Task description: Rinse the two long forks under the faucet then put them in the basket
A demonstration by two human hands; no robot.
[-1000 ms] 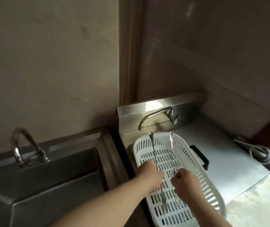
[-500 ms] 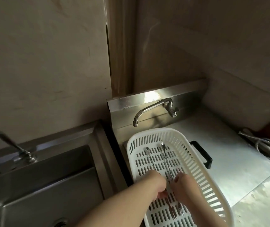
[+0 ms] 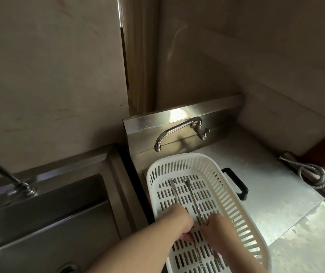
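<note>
Two long thin steel forks [image 3: 192, 201] lie side by side, flat on floor of white slotted plastic basket [image 3: 230, 196], tines toward me. My left hand [image 3: 179, 223] and right hand [image 3: 217, 230] pinch one fork each mid-shaft, laying them lengthwise so slots drain them.

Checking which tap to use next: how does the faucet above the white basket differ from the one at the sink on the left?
The chrome wall faucet is mounted on the steel backsplash, fully in view, its spout curving left and down near the white slotted plastic basket. The sink faucet stands on the steel sink's rear ledge and is cut off by the frame. Both are shiny metal; no water shows from either.
</note>
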